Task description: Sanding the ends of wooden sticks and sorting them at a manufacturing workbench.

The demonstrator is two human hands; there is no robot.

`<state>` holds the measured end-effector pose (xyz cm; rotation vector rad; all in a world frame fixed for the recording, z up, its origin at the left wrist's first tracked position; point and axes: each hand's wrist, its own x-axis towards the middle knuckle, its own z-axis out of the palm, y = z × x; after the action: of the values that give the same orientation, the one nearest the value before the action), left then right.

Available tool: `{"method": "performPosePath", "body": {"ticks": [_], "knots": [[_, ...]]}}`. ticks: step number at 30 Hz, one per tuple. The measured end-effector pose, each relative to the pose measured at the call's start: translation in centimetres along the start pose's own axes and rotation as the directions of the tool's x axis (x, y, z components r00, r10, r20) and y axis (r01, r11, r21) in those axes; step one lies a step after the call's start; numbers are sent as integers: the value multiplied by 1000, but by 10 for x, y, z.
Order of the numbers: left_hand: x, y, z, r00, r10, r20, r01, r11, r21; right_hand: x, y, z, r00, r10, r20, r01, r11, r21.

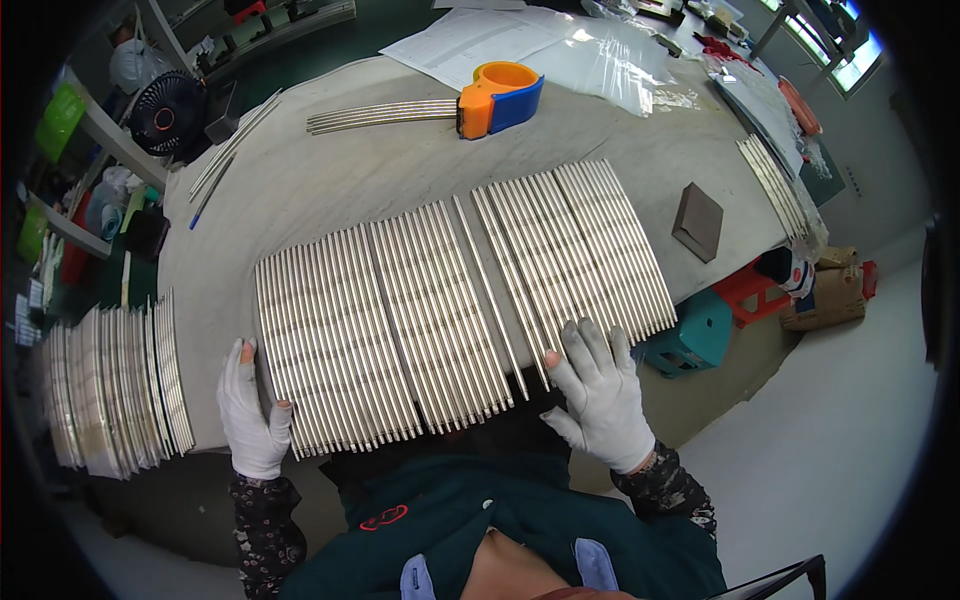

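Many slim silvery metal rods (325, 330) lie side by side in a wide row across the table, split by narrow gaps. One single rod (490, 295) lies apart in the widest gap. At the row's left end my left hand (253, 412), in a white glove with bare fingertips, stands upright against the outermost rod, thumb and fingers apart. My gloved right hand (605, 400) is spread over the near ends of the right-hand rods (585, 240), its fingers stretched out on them. Neither hand grips a rod.
An orange and blue tape dispenser (513, 95) stands at the back beside a few rods. Bundled rods (110, 390) sit at the left edge. A dark block (698, 222) lies right of the row; a teal stool (690, 335) is below the table edge. Papers (470, 45) cover the far side.
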<state>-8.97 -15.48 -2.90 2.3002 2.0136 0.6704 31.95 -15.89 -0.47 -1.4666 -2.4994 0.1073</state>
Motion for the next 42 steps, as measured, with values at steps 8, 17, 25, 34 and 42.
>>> {"method": "performPosePath", "body": {"ticks": [8,17,25,34,42], "knots": [[2,2,-1,1000,-4,-16,4,1000,10,22,-45,-11,974,-225,36,211,951,227],[6,5,1,1000,11,-8,-11,1000,22,33,-54,-1,956,-266,121,242,954,179],[6,10,-2,1000,23,-20,-22,999,24,27,-54,0,966,-234,112,220,967,124],[7,9,-1,999,34,-27,-34,999,-1,26,-53,-2,971,-208,120,196,975,101],[12,30,-6,993,95,68,-93,995,-32,34,-72,-6,976,-196,91,184,975,124]]}}
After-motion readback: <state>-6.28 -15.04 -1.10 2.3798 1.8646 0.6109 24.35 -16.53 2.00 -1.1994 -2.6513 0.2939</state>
